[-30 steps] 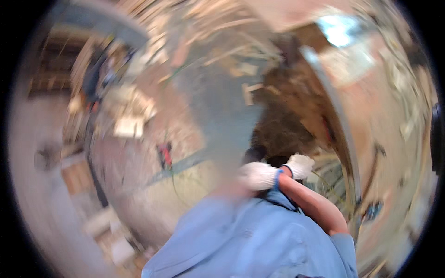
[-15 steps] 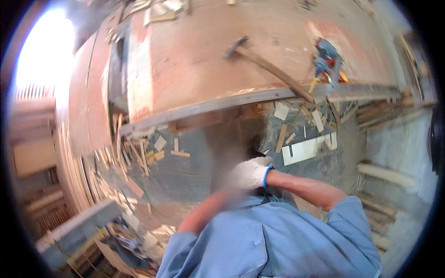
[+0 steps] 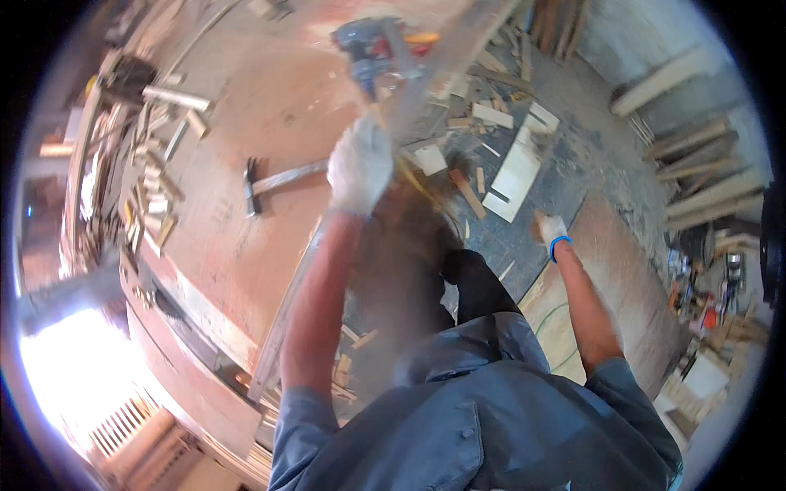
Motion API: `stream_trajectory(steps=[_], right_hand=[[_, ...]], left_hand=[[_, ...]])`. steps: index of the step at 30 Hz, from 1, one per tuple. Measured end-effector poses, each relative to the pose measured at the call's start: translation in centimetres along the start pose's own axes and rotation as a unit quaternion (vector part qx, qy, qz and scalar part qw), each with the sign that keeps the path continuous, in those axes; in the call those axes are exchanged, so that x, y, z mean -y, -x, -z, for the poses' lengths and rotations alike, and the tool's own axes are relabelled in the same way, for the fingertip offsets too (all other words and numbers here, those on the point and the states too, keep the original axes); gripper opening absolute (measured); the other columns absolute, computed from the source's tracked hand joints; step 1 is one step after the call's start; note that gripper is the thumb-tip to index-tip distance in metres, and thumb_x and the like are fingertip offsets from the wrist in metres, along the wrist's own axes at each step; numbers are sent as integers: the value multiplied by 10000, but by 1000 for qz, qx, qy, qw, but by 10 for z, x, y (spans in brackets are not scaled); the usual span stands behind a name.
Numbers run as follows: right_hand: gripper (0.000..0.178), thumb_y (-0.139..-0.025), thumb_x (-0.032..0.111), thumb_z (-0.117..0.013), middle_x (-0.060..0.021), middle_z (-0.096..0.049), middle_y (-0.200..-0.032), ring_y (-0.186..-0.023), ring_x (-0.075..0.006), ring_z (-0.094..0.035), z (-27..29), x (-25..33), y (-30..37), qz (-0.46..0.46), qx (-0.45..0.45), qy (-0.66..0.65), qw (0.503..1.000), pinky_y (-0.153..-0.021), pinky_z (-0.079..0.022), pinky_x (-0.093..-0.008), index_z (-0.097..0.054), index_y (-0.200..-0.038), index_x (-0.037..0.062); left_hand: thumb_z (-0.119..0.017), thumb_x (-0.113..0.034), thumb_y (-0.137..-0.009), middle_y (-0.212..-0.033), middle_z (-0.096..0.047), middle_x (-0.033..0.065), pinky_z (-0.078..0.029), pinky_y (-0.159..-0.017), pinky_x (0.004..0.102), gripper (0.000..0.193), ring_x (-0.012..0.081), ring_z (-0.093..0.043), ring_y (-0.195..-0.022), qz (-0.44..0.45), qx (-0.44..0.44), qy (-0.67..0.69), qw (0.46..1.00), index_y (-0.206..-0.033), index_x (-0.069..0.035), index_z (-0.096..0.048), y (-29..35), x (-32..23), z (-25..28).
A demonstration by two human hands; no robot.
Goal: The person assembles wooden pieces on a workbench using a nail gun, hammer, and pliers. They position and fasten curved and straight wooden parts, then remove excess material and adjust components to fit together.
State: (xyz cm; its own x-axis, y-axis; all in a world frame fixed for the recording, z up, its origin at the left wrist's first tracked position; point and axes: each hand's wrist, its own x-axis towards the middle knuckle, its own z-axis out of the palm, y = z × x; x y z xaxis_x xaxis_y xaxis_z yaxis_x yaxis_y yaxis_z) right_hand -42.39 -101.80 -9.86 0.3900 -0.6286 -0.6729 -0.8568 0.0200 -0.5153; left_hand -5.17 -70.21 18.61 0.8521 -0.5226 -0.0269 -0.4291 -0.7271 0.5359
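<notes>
My left hand [image 3: 360, 168], in a white work glove, is at the edge of the wooden table. It covers the far end of the handle of a claw hammer [image 3: 286, 176] lying there. Blur smears its fingers, so whether they grip the handle or pass above it does not show. Out to the right, my right hand [image 3: 553, 230], in a white glove with a blue cuff, hangs apart from the table. Its fingers are small and partly turned away. Beyond my left hand lies a blurred blue-and-red power tool [image 3: 372, 49] with a yellow cord or hose near it.
The worn tabletop [image 3: 229, 237] spreads to the left, with wood offcuts [image 3: 155, 192] heaped along its far side. A white slotted board [image 3: 514, 176] and several scraps lie on the dark floor. A large wooden sheet [image 3: 622, 286] lies on the right, with planks [image 3: 704, 172] beyond.
My hands, together at my waist before, have parted: the left has reached forward to the hammer handle, the right has swung out right. The view has turned to the right.
</notes>
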Motion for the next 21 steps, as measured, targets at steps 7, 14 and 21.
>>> stream_trajectory(steps=[7,14,21], right_hand=[[458,-980,426,-626,-225,-764,-1014,-927,-352,-744,-21,-162,46,-48,-1,50,998,-850,-562,-464,-750,-1082,-4],[522,-993,510,-623,-142,-776,-996,-923,-255,-733,-35,-196,-37,-103,3,59,993,-798,-578,-436,-776,-1122,28],[481,-997,421,-655,-157,-740,-1010,-979,-304,-717,-208,-375,-271,-122,136,-156,971,-797,-597,-475,-719,-1206,-6]], left_hand=[[-562,-293,-968,-1201,-703,216,-549,-926,554,383,427,-691,-1099,-222,-35,-131,966,-1280,-75,-606,-130,-51,-88],[-566,-455,-1037,-1314,-644,324,-502,-1012,521,565,462,-653,-1202,-132,116,-207,963,-1409,-36,-495,-235,-60,-151],[-580,-346,-1072,-1683,-353,231,-265,-1274,425,710,383,-344,-1553,-225,8,-432,873,-1653,-43,-303,-247,-2,-150]])
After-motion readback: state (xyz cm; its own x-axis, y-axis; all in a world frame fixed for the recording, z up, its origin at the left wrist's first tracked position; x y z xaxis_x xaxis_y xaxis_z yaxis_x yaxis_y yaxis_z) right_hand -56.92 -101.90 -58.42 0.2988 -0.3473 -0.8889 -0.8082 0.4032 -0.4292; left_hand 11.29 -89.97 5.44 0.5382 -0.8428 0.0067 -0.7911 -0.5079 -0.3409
